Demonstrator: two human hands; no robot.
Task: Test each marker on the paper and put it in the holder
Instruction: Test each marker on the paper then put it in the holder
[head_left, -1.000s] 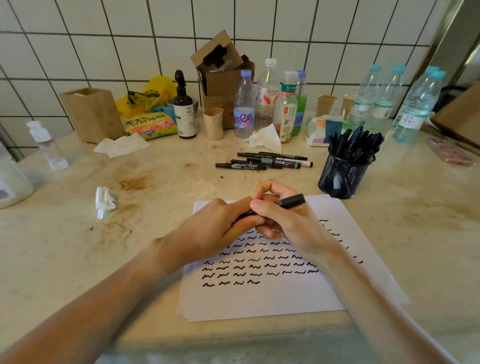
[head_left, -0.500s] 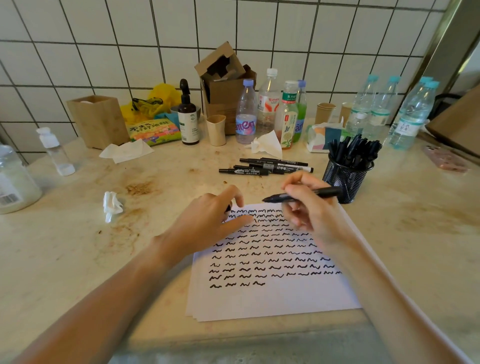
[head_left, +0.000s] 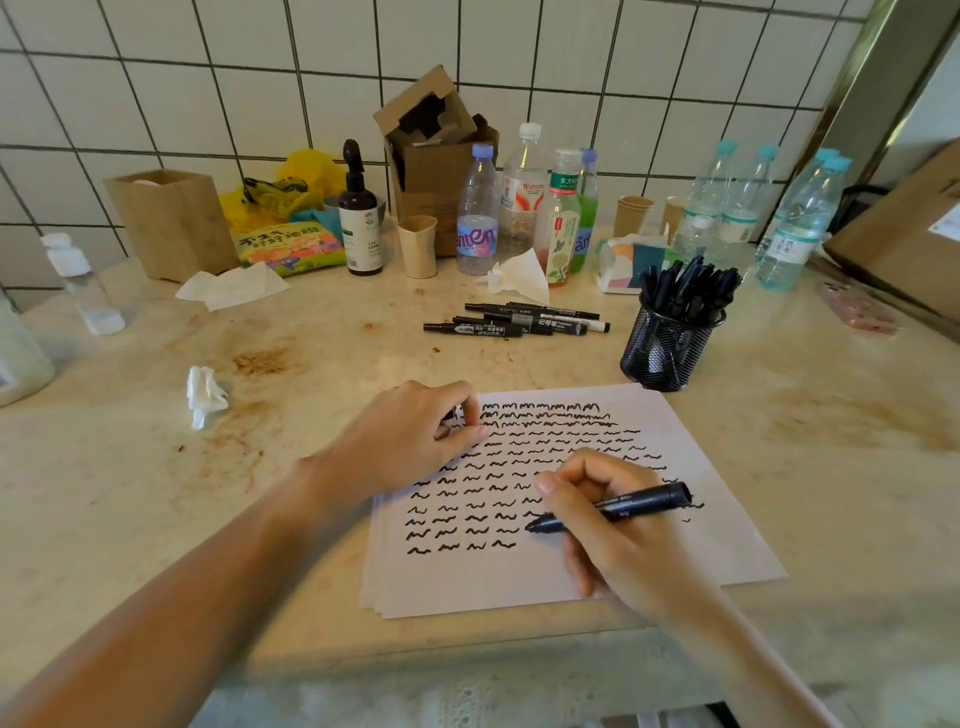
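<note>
Right hand (head_left: 618, 525) gripped a black marker (head_left: 613, 512) in a writing hold, fingers wrapped round the front half of the barrel, tip down at the paper (head_left: 691, 545) just right of the last squiggle in the near row. Back end of the marker stuck out to the right, clear of the hand. Left hand (head_left: 410, 441) sat on the far-left corner of the sheet, fingers curled in; something small and dark showed at the fingertips, likely the cap, but too hidden to be sure.

Mesh holder (head_left: 667, 348) stood just past the far-right corner of the paper, already packed with markers. A few loose markers (head_left: 519, 322) lay in a row further back, near the middle.

Handling call: the marker looked light, stiff, smooth plastic, not fragile. Best hold seemed mid-barrel, close to the tip for writing control. The wet tip could smear skin or paper. The paper was thin and stacked, likely to slide, so pinning a corner made sense. The holder looked crowded, so slotting another in probably needed a gap.
</note>
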